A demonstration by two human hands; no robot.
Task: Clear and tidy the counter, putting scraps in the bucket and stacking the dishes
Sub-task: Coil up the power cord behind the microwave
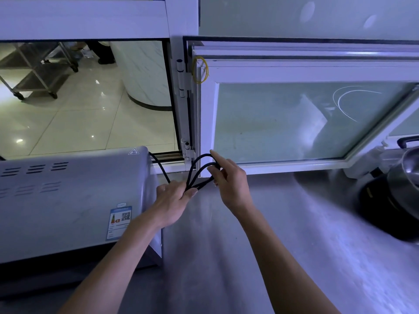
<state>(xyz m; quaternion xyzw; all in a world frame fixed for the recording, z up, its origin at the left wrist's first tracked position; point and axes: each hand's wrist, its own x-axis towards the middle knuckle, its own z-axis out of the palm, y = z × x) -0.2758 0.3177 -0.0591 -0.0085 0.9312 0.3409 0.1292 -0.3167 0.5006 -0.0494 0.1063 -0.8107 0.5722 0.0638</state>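
A triangular hot-surface warning sign (133, 151), wavy heat lines inside it, marks the top rear corner of the grey appliance (68, 200). On its side panel, a blue-bordered label (119, 220) carries a QR code (125, 216) and what appears to be an energy-rating chart; its small print is too blurred to read.
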